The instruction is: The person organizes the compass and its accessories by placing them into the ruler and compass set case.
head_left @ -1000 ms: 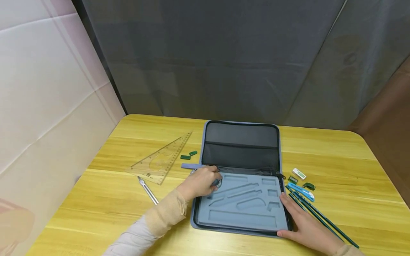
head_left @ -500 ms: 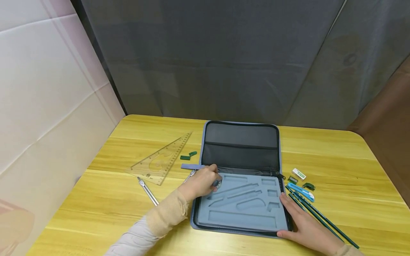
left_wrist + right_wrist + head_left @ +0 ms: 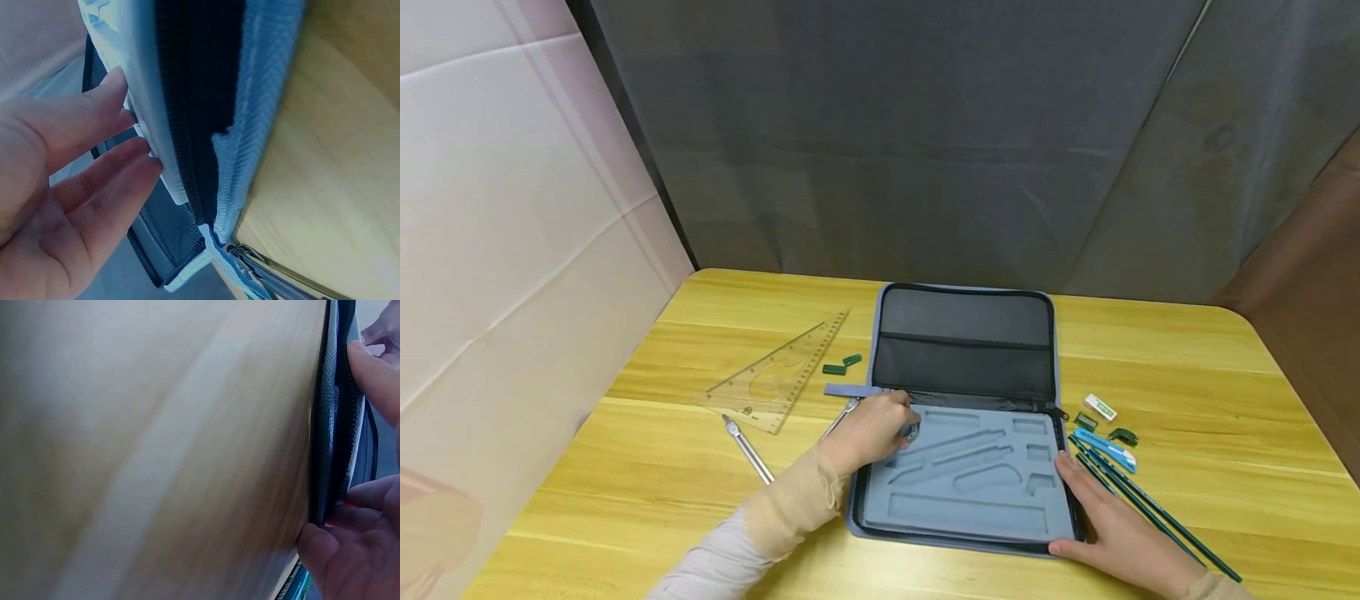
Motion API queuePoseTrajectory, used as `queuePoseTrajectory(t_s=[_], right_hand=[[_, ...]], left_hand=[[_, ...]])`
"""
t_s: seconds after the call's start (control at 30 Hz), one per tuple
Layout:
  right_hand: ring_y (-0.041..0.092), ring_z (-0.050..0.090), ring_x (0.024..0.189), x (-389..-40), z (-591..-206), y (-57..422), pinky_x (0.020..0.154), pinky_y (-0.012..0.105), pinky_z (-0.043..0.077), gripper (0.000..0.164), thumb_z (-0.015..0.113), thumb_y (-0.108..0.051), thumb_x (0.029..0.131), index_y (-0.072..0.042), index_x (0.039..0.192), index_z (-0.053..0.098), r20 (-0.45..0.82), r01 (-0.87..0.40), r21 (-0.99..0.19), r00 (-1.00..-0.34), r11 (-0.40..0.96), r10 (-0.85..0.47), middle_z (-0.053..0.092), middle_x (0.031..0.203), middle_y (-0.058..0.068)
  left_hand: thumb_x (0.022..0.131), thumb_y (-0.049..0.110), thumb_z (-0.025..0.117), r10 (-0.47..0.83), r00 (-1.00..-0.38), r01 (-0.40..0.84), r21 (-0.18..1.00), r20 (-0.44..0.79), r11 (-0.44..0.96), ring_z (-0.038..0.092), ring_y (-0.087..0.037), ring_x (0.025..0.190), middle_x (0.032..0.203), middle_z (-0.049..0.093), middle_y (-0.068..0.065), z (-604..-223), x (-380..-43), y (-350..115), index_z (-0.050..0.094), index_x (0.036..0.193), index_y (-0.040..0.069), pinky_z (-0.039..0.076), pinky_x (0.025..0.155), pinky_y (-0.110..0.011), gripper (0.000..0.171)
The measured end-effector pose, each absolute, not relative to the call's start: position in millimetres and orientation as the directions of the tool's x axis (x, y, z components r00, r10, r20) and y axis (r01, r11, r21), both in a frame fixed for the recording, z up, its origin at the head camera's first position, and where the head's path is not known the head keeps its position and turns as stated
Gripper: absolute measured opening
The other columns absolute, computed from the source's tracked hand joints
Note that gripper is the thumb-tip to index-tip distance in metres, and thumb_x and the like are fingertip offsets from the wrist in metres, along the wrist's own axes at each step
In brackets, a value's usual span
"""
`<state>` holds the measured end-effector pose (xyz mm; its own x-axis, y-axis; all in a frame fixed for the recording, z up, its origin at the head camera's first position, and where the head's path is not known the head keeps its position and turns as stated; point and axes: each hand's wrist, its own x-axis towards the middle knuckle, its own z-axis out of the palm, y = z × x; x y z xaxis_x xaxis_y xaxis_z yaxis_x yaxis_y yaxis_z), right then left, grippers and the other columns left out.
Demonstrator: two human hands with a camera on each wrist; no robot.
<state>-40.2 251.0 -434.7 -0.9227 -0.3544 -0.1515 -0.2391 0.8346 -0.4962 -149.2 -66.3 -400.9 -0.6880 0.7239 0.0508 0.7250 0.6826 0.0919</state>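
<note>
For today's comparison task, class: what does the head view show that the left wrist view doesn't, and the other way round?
Only the head view: the right hand, the set square, the white eraser and the dark green pencils.

Only the left wrist view: the palm side of the left hand, and distinct zip teeth along the case's edge.

Both: the left hand, the open case, its foam insert and the wooden table.

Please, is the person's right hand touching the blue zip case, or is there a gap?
Touching. The right wrist view shows it: the right hand has its thumb against the edge of the blue zip case, with no gap visible.
</note>
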Motion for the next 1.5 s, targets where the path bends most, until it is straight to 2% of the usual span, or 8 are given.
queuePoseTrajectory(t_s=[0.27, 0.53, 0.9, 1.23, 1.5], right_hand=[[0.036, 0.031, 0.129, -39.6, -435.1, 251.5, 0.091, 0.050, 0.039, 0.096, 0.055, -0.066, 0.073, -0.014, 0.146, 0.019, -0.139, -0.248, -0.474, -0.926, 0.845, -0.350, 0.022, 0.148, 0.015], [0.034, 0.031, 0.129, -39.7, -434.2, 250.8, 0.090, 0.049, 0.040, 0.096, 0.055, -0.066, 0.073, -0.014, 0.146, 0.019, -0.140, -0.251, -0.463, -0.926, 0.850, -0.350, 0.022, 0.148, 0.015], [0.038, 0.032, 0.128, -40.4, -436.1, 251.6, 0.089, 0.050, 0.040, 0.095, 0.057, -0.063, 0.074, -0.013, 0.146, 0.018, -0.128, -0.261, -0.493, -0.922, 0.830, -0.366, 0.021, 0.147, 0.017], [0.038, 0.031, 0.128, -40.2, -433.8, 251.1, 0.089, 0.050, 0.040, 0.097, 0.056, -0.065, 0.073, -0.013, 0.146, 0.018, -0.166, -0.232, -0.505, -0.919, 0.831, -0.357, 0.020, 0.148, 0.017], [0.035, 0.031, 0.130, -40.6, -434.5, 251.2, 0.090, 0.049, 0.040, 0.097, 0.055, -0.066, 0.073, -0.014, 0.146, 0.018, -0.174, -0.226, -0.497, -0.920, 0.838, -0.352, 0.020, 0.148, 0.015]], left_hand=[[0.074, 0.017, 0.075, 0.720, -0.692, 0.722, 0.083, 0.054, 0.687, 0.059, -0.021, 0.081, 0.095, 0.059, -0.009, -402.2, -147.8, -65.8, 0.071, 0.099, 0.010, 0.049, 0.068, -0.028, 0.027], [0.074, 0.015, 0.075, 0.719, -0.693, 0.717, 0.148, 0.047, 0.681, 0.058, -0.023, 0.085, 0.098, 0.058, -0.011, -403.4, -151.0, -66.7, 0.070, 0.099, 0.008, 0.049, 0.072, -0.030, 0.026], [0.077, 0.016, 0.072, 0.714, -0.700, 0.695, 0.249, 0.021, 0.674, 0.054, -0.023, 0.091, 0.099, 0.056, -0.008, -404.1, -152.7, -74.2, 0.066, 0.108, 0.008, 0.046, 0.079, -0.031, 0.032], [0.078, 0.018, 0.071, 0.729, -0.683, 0.707, 0.274, 0.027, 0.652, 0.054, -0.023, 0.096, 0.103, 0.056, -0.009, -405.5, -153.6, -76.4, 0.065, 0.109, 0.007, 0.045, 0.083, -0.033, 0.033], [0.080, 0.015, 0.069, 0.714, -0.698, 0.673, 0.386, 0.050, 0.631, 0.054, -0.019, 0.086, 0.098, 0.053, -0.008, -402.4, -152.1, -82.6, 0.065, 0.108, 0.004, 0.047, 0.073, -0.028, 0.030]])
